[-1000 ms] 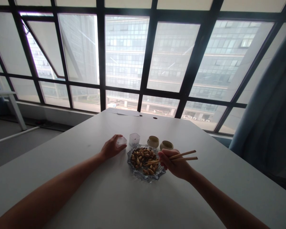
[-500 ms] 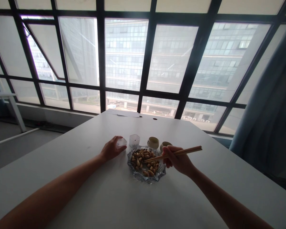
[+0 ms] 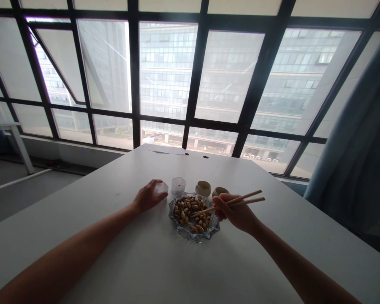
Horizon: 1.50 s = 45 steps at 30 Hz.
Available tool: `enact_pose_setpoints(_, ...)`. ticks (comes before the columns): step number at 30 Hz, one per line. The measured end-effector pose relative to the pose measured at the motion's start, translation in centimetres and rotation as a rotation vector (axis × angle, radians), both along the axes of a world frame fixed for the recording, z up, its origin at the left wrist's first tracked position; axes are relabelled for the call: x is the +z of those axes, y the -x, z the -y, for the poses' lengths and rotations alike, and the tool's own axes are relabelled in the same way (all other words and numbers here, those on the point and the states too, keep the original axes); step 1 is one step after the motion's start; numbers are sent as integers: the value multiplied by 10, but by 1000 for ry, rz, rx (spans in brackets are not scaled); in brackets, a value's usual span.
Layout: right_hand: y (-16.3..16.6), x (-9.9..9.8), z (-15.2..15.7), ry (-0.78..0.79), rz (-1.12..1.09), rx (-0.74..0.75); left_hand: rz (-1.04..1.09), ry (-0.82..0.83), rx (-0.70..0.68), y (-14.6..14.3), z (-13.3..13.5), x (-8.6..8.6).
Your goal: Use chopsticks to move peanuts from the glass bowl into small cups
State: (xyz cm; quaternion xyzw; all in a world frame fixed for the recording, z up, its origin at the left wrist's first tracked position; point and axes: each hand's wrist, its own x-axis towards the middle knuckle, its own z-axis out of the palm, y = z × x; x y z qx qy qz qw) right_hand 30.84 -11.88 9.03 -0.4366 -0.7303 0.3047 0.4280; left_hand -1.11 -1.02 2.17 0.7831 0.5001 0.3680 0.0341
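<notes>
My right hand (image 3: pixel 232 210) is closed around a pair of wooden chopsticks (image 3: pixel 245 199), whose tips reach down among the peanuts (image 3: pixel 190 209). These unshelled-looking nuts lie in a clear glass bowl (image 3: pixel 194 236) with a jagged rim. To the left of the bowl, my left hand (image 3: pixel 148 196) grips a small translucent cup (image 3: pixel 161 188) between thumb and fingers; the cup rests on the table. Whether the chopstick tips pinch a nut is too small to tell.
A second translucent cup (image 3: pixel 178 185) stands behind the bowl's left side. Two small tan cups (image 3: pixel 203 188) stand behind its right side, one partly hidden by my right hand. The white table (image 3: pixel 129 261) stretches toward a large window; a blue curtain (image 3: pixel 351 139) hangs at right.
The back ends of the chopsticks have spread apart, where they lay nearly together before. My right hand has shifted very slightly; my left hand stays on its cup.
</notes>
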Motion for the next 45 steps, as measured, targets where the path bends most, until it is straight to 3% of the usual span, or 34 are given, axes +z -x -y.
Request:
enact_pose_setpoints(4, 3, -1, 2, -27, 71, 75, -2, 6, 3, 0, 1, 0)
enact_pose_setpoints(13, 5, -6, 4, -57, 14, 81, 1, -1, -6, 1, 1, 0)
enact_pose_setpoints(23, -16, 2, -21, 95, -548, -300, 14, -3, -2, 1, 0, 0)
enact_pose_setpoints(29, -24, 2, -28, 125, -655, -329, 27, -14, -9, 1, 1, 0)
enact_pose_setpoints(32, -20, 5, -21, 3, -536, -333, 22, -13, -10, 1, 0, 0)
enact_pose_setpoints(35, -15, 10, -7, -250, -275, -319, 10, -5, -10, 1, 0, 0)
enact_pose_setpoints(40, -5, 11, 15, -876, 509, 73, 16, -18, -9, 1, 1, 0)
enact_pose_setpoints(42, 2, 10, 21, -1035, 682, 157, 24, -27, -7, 1, 0, -1)
enact_pose_setpoints(45, 11, 9, 28, -1153, 771, 199, 27, -58, -22, 2, -1, -3)
